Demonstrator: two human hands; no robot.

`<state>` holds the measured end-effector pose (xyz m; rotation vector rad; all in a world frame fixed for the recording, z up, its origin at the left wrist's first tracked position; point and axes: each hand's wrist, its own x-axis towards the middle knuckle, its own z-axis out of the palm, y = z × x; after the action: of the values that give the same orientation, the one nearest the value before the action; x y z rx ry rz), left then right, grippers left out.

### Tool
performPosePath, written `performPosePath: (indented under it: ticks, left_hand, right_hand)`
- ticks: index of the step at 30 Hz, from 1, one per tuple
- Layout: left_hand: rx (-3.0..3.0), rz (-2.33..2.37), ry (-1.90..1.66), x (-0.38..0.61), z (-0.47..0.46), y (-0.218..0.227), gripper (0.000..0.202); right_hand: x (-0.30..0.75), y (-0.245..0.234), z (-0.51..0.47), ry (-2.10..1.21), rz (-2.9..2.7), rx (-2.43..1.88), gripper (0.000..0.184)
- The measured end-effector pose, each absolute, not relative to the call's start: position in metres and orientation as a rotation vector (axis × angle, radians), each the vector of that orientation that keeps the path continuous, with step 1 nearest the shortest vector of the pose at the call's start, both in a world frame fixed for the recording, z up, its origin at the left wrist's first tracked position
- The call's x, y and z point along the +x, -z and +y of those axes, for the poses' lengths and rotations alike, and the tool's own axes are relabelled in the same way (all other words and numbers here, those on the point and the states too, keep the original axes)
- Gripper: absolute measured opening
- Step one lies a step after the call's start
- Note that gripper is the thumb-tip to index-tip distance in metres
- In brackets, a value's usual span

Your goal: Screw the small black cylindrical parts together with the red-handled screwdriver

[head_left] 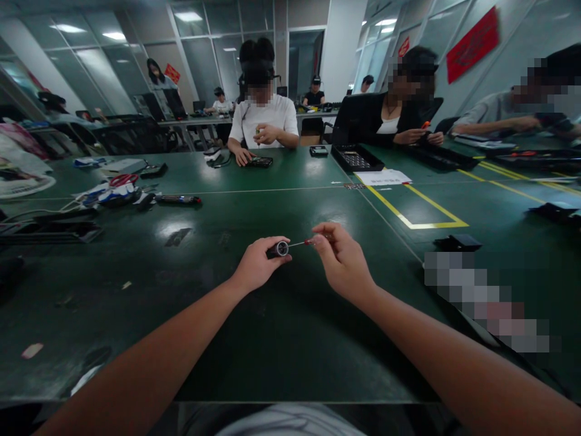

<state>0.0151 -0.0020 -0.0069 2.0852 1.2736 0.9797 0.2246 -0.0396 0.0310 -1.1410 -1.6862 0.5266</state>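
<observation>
My left hand (258, 261) is closed around a small black cylinder with a silvery round end (279, 249), held just above the green table (281, 339). My right hand (340, 257) pinches a thin screwdriver with a red grip (305, 243), its metal tip pointing left at the cylinder's end. Both hands meet over the table's middle, close to me.
At the left lie cables, red-handled scissors (123, 179) and a dark pen-like tool (178, 199). A black tray (356, 158) and white paper (384, 177) sit beyond a yellow taped outline (415, 212). A small black part (456, 243) lies at the right. Other people work across the table.
</observation>
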Motion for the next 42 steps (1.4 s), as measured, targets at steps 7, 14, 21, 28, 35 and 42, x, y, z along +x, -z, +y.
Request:
performPosePath:
  ticks: [7,14,21,28,35,42]
  left_hand:
    - [2.183,1.296,-0.9,0.015,-0.004,0.001,0.032]
    - [2.201,1.3,-0.913,0.015,-0.004,-0.001,0.032]
    - [2.194,1.305,-0.904,0.016,-0.006,-0.002,0.032]
    - [2.205,1.293,-0.928,0.014,-0.004,0.0,0.032]
    - [2.17,1.279,-0.978,0.01,-0.001,0.004,0.035]
    - [2.159,1.266,-0.995,0.011,0.001,0.006,0.036]
  right_hand:
    - [0.226,-0.02,-0.019,-0.854,-1.36,-1.079,0.032]
    - [0.227,-0.012,-0.008,-1.289,-0.979,-1.001,0.036]
    - [0.226,-0.015,-0.017,-0.814,-1.32,-1.071,0.031]
    - [0.226,-0.024,-0.032,-0.669,-1.673,-1.048,0.02]
    - [0.227,-0.032,-0.038,-0.445,-1.819,-1.08,0.014]
    - [0.226,-0.028,-0.034,-0.474,-1.796,-1.09,0.015]
